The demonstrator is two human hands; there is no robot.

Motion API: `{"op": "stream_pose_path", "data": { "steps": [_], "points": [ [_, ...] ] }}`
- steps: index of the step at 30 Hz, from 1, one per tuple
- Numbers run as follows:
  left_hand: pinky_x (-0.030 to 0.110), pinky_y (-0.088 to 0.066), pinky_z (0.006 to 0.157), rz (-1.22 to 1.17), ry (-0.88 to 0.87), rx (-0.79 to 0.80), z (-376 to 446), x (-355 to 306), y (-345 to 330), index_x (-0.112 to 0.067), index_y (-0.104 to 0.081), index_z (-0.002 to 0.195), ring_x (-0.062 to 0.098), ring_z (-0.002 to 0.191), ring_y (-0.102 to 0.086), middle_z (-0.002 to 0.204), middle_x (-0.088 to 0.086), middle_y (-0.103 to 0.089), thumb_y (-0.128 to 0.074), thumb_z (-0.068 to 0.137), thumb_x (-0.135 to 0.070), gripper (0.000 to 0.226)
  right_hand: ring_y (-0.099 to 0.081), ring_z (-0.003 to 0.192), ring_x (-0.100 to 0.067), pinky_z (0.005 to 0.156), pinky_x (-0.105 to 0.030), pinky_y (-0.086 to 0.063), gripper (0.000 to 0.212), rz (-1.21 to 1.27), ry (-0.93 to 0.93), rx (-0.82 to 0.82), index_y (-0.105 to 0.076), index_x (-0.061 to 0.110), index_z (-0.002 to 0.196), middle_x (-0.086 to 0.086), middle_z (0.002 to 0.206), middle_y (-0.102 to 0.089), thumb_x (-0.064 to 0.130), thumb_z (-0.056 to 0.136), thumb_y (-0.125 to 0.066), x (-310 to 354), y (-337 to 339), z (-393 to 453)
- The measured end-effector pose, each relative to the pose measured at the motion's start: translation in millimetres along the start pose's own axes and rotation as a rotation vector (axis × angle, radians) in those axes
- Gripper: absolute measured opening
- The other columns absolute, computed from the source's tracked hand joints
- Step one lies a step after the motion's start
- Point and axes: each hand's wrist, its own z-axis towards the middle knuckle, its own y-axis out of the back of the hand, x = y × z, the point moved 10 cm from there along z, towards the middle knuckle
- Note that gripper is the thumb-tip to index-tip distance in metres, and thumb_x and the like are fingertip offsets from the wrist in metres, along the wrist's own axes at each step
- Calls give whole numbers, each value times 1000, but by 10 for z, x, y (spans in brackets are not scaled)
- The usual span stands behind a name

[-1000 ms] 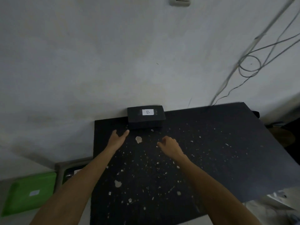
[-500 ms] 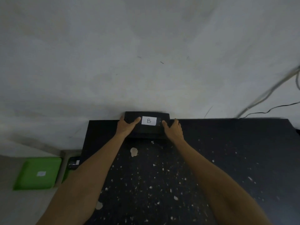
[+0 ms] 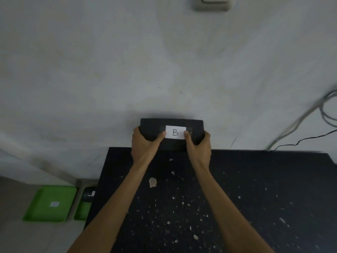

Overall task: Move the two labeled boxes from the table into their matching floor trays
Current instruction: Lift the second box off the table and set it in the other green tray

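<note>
A black box (image 3: pixel 171 125) with a white label marked B is held above the far edge of the black table (image 3: pixel 255 198). My left hand (image 3: pixel 144 143) grips its left end and my right hand (image 3: pixel 198 145) grips its right end, thumbs on top beside the label. On the floor at the lower left lies a green tray (image 3: pixel 47 212) with a small white label. A second green tray (image 3: pixel 82 210) beside it is partly hidden by the table and holds a dark box (image 3: pixel 88 194).
A grey wall stands right behind the table. Cables (image 3: pixel 310 121) hang down the wall at the right, and a wall switch (image 3: pixel 213 3) sits at the top. The tabletop is speckled with pale chips.
Both hands reached forward from the table's middle to the box, closed on its two ends and raised it off the tabletop.
</note>
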Motion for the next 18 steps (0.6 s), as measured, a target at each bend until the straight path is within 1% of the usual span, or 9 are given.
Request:
{"op": "stream_pose_path", "data": {
  "steps": [3, 4, 7, 8, 10, 12, 13, 16, 18],
  "points": [
    [34, -48, 95, -42, -149, -69, -83, -560, 427, -26, -37, 141, 18, 122, -53, 136, -1, -53, -75, 55, -73, 105, -61, 108, -14, 90, -43, -57, 82, 10, 123, -35, -42, 31, 129, 8, 122, -59, 78, 65, -65, 618, 215, -168],
    [33, -48, 96, -56, -194, -84, -123, -733, 567, -26, -37, 142, 18, 123, -53, 137, -1, -53, -76, 57, -71, 103, -61, 107, -13, 90, -43, -56, 82, 11, 163, -51, -41, 32, 127, 9, 121, -59, 78, 64, -66, 822, 289, -245],
    [25, -46, 88, -104, -288, -117, -262, -1147, 989, -26, -41, 139, 16, 119, -54, 134, -2, -54, -79, 59, -68, 98, -60, 102, -10, 87, -41, -57, 82, 34, 264, -114, -40, 32, 121, 10, 117, -56, 79, 60, -68, 1387, 526, -515],
    [25, -48, 88, -121, -313, -125, -324, -1264, 1135, -26, -42, 138, 15, 118, -55, 133, -2, -55, -79, 59, -67, 96, -60, 101, -10, 85, -38, -58, 82, 59, 293, -128, -40, 32, 120, 10, 116, -55, 78, 59, -70, 1557, 592, -620],
    [31, -53, 92, -151, -354, -151, -461, -1475, 1431, -25, -44, 138, 15, 118, -56, 132, -3, -56, -79, 60, -66, 94, -57, 104, -10, 83, -32, -57, 83, 130, 344, -149, -40, 29, 120, 9, 117, -51, 73, 59, -74, 1859, 698, -829],
    [36, -54, 95, -171, -394, -172, -596, -1667, 1716, -23, -44, 138, 16, 118, -56, 133, -2, -56, -80, 63, -63, 92, -56, 106, -9, 81, -25, -56, 85, 207, 376, -137, -39, 26, 124, 8, 119, -49, 67, 60, -78, 2119, 752, -1024],
    [36, -54, 95, -185, -414, -184, -668, -1757, 1857, -23, -44, 139, 16, 118, -56, 133, -2, -56, -80, 64, -62, 91, -58, 104, -6, 80, -22, -57, 84, 246, 389, -118, -38, 27, 125, 9, 119, -51, 65, 62, -79, 2237, 766, -1118],
    [32, -53, 95, -226, -468, -217, -899, -1968, 2271, -24, -44, 139, 15, 118, -56, 133, -3, -56, -79, 64, -63, 91, -61, 94, 10, 68, -11, -55, 77, 332, 451, -69, -36, 30, 123, 23, 110, -54, 57, 68, -81, 2580, 814, -1411],
    [30, -52, 94, -236, -505, -237, -1023, -2137, 2547, -25, -45, 138, 13, 117, -56, 131, -4, -56, -79, 64, -64, 91, -61, 95, 7, 66, -6, -52, 73, 362, 496, -49, -35, 32, 124, 23, 110, -54, 53, 71, -81, 2830, 837, -1588]
  ]
}}
